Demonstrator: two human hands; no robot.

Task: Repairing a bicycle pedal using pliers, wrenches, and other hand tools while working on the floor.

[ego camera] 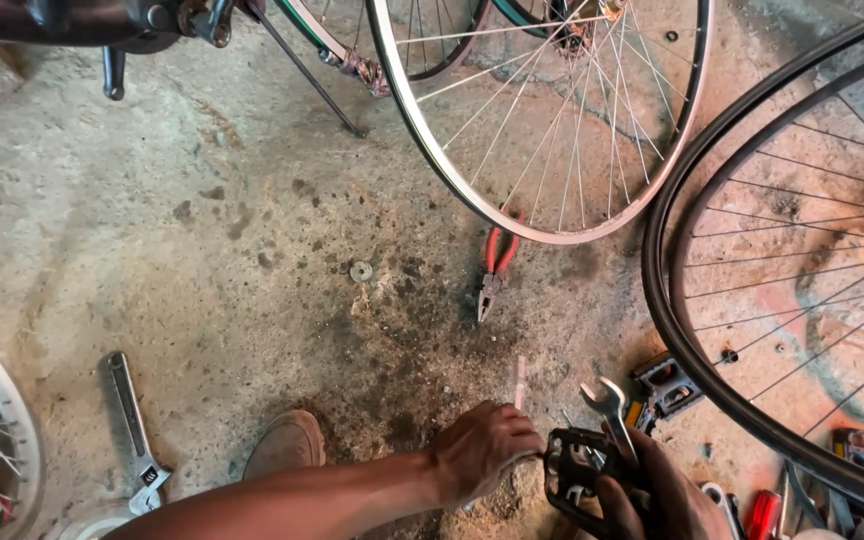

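My right hand [652, 500] is at the bottom edge, closed around a black bicycle pedal [577, 465]. A silver open-ended spanner [610, 405] stands up from the same hand, against the pedal. My left hand [482, 450] reaches in from the lower left. Its fingers are curled against the pedal's left end. A pale thin stick [520, 378] shows just above those fingers; whether they hold it I cannot tell. A brown shoe [287, 445] rests on the floor beside my left forearm.
Red-handled pliers [494, 268] and a small washer [361, 271] lie on the stained concrete. An adjustable wrench [135, 430] lies at the lower left. A second pedal [664, 385] and several tools [767, 505] lie by a tyred wheel [667, 300]. A bare rim [432, 160] stands behind.
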